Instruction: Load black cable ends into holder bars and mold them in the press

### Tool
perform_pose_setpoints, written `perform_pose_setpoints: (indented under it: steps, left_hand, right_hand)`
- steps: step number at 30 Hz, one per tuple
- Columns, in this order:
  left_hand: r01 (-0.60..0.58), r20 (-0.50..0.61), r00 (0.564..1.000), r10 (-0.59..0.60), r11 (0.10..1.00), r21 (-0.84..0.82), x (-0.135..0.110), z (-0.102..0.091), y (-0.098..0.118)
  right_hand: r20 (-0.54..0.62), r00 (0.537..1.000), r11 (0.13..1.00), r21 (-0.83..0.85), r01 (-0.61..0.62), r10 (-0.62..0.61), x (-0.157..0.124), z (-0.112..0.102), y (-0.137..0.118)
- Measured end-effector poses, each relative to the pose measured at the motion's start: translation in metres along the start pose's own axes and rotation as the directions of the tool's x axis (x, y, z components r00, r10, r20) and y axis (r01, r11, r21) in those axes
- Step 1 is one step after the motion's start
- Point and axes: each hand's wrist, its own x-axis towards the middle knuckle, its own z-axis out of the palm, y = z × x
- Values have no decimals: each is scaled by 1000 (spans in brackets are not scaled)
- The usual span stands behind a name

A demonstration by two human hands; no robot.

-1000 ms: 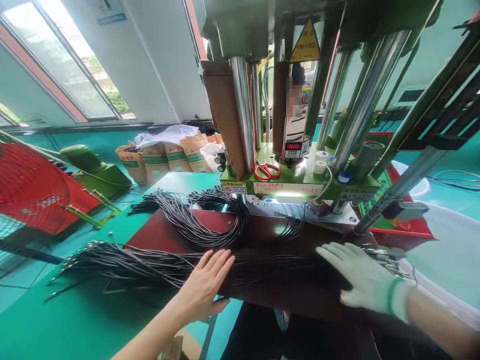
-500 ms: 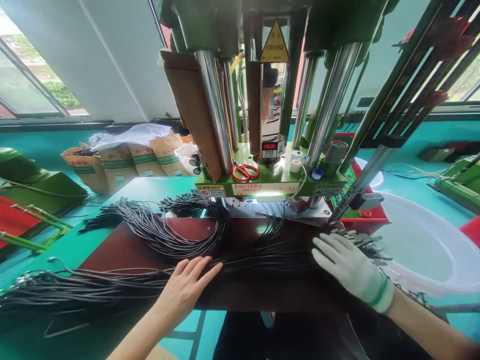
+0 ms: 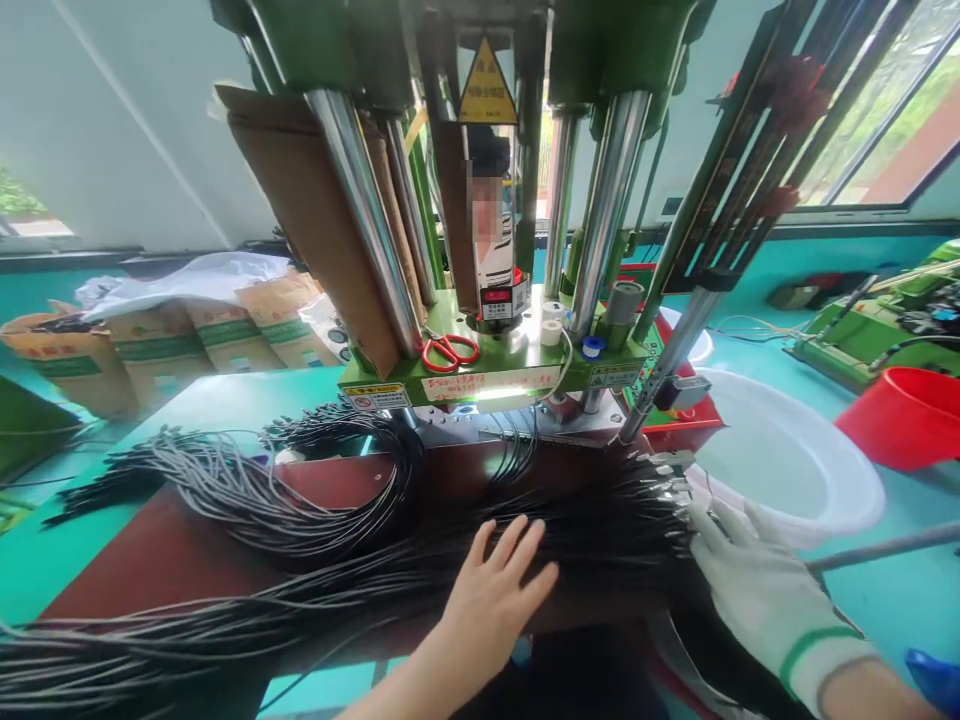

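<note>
A long bundle of black cables (image 3: 352, 572) runs across the brown board in front of the press. My bare left hand (image 3: 499, 590) lies over the bundle near its middle, fingers spread and palm down. On my right hand (image 3: 757, 585) is a white glove with a green cuff. Its outstretched fingers are at the silvery connector ends (image 3: 671, 490) of the cables; whether they press on them I cannot tell. A second, curved cable bundle (image 3: 300, 520) lies farther back on the left. A few cables (image 3: 517, 450) lead from under the press toward me.
The green press (image 3: 480, 350) stands behind the board, with red-handled scissors (image 3: 450, 352) on its plate. A white tub (image 3: 780, 450) and a red bucket (image 3: 904, 415) are on the right. Paper sacks (image 3: 157, 345) stand back left. A person (image 3: 491, 235) shows between the press columns.
The camera view has turned right. My left hand has slid right along the bundle. My right hand has moved right, off the cables' top, to their ends, uncovering the connectors.
</note>
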Motion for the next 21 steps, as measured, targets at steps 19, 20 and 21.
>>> perform_pose_setpoints:
  steps: [19, 20, 21]
  left_hand:
    - [118, 42, 992, -123, 987, 110, 23, 14, 5]
    - [108, 45, 993, -113, 989, 99, 23, 15, 5]
    - [101, 46, 993, -105, 991, 88, 23, 17, 4]
  right_hand:
    - [200, 967, 971, 145, -189, 158, 47, 22, -51]
    - [164, 970, 968, 149, -203, 179, 41, 26, -52]
    - [133, 973, 966, 152, -208, 188, 36, 30, -53]
